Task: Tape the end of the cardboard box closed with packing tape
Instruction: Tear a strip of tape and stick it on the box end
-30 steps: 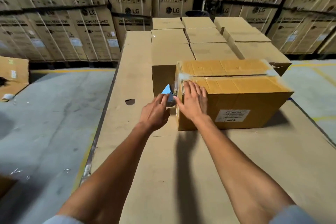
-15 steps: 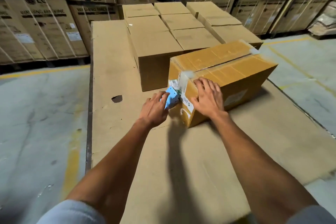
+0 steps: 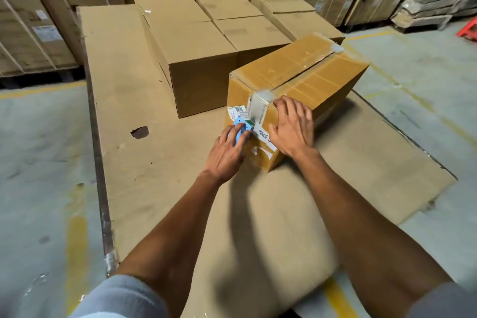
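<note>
On the flat corrugated sheet (image 3: 144, 90), the left hand (image 3: 227, 151) grips a blue tape dispenser (image 3: 241, 129) against the glossy taped cardboard box (image 3: 304, 77); at three o'clock, the right hand (image 3: 293, 128) lies open-palmed.

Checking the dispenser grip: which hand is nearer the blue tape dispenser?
Left. The left hand grips the blue tape dispenser against the box's end; the right hand lies flat on the box beside it.
</note>
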`<action>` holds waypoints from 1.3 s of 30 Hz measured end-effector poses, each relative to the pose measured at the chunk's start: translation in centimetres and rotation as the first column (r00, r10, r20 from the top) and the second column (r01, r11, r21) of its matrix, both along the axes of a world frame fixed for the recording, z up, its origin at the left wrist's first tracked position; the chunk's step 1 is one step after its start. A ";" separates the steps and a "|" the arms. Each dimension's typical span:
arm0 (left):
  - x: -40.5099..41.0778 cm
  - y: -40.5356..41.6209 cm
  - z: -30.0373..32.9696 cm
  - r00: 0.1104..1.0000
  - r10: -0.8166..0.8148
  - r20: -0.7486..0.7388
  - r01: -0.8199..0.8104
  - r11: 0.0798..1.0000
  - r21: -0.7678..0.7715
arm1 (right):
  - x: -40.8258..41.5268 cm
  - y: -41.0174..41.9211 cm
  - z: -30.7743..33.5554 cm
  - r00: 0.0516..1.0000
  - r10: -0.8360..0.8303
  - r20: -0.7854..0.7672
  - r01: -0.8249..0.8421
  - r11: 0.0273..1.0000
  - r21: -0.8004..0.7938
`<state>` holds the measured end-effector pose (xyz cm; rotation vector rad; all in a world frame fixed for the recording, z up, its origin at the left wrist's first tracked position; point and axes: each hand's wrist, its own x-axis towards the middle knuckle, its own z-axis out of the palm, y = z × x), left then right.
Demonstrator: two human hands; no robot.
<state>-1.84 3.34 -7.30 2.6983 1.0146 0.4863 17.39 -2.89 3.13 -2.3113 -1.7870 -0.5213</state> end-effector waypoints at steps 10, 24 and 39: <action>1.1 3.7 -1.9 0.988 -0.145 0.060 0.140 0.987 0.076 | -0.8 3.0 -0.2 0.980 -0.104 0.167 0.114 0.992 -0.053; 1.7 5.2 -2.9 0.979 -0.203 0.034 0.197 0.970 0.139 | -0.9 4.3 -0.3 0.952 -0.164 0.257 0.180 0.983 -0.039; 0.9 5.3 -1.9 0.964 -0.262 -0.050 0.267 0.946 0.182 | -1.8 3.8 1.2 0.985 -0.076 0.157 0.105 0.976 -0.190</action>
